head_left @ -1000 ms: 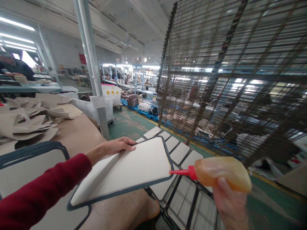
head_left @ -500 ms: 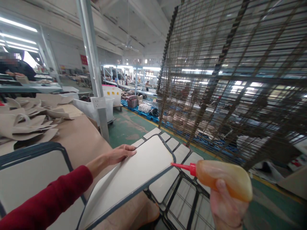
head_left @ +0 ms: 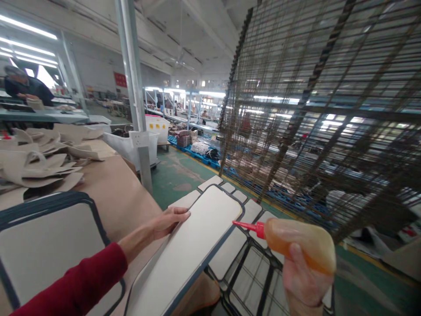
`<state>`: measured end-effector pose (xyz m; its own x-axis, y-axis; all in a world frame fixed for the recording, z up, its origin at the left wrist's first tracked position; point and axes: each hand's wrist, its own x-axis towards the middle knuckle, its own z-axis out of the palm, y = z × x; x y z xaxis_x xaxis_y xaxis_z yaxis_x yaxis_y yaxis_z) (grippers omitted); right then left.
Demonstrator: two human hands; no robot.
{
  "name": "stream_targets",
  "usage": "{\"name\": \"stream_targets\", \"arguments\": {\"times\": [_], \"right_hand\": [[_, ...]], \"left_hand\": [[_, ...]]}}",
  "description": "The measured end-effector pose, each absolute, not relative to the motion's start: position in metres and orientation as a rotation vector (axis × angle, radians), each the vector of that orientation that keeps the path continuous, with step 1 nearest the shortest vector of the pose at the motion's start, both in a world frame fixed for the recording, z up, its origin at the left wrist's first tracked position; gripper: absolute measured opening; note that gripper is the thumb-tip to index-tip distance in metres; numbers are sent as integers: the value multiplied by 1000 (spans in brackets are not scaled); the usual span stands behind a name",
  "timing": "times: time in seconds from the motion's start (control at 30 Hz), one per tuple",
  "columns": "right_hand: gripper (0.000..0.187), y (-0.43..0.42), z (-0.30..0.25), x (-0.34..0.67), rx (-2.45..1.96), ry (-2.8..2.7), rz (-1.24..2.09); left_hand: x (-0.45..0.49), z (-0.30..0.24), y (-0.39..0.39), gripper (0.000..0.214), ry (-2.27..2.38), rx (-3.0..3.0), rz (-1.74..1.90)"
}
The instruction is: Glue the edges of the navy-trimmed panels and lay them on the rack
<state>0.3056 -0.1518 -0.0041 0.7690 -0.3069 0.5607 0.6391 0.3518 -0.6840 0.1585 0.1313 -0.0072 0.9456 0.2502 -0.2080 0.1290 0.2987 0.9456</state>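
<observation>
My left hand (head_left: 171, 220) pinches the left edge of a white panel (head_left: 200, 232) with rounded corners and a dark blue border, holding it tilted. A squeeze bottle (head_left: 301, 241) of amber liquid, probably glue, is gripped in my right hand (head_left: 304, 281). Its red nozzle (head_left: 249, 226) points left, with the tip at the panel's right edge near the far corner; I cannot tell whether it touches. A thin yellowish line shows along that corner. On the left, a stack of similar blue-edged panels (head_left: 49, 245) lies on the brown table (head_left: 121, 188).
More white panels (head_left: 226, 254) lie on a dark wire rack at centre right. A tall metal mesh rack (head_left: 283, 96) tilts up on the right. Cut beige pieces (head_left: 49, 162) are heaped on the table. Beyond stand a metal post (head_left: 131, 79), white bins (head_left: 148, 145) and a person (head_left: 28, 87) at a bench.
The bottle has shifted slightly left, its nozzle tip moving back along the panel's right edge from the corner. The panel looks turned a little more steeply; my left hand still grips it.
</observation>
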Motion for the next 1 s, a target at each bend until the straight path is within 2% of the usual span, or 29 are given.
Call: {"name": "stream_targets", "arguments": {"times": [0.23,0.53,1.0], "right_hand": [[52,-141,-4,304,-1046,-338,-635],[47,-131,6,298,-1039,-353,-509],[40,-125,-2,294,-1028,-429,-312]], "left_hand": [[151,-13,131,39,364,1201,122],[146,-15,134,50,410,1207,145],[144,-12,132,54,464,1162,157]]}}
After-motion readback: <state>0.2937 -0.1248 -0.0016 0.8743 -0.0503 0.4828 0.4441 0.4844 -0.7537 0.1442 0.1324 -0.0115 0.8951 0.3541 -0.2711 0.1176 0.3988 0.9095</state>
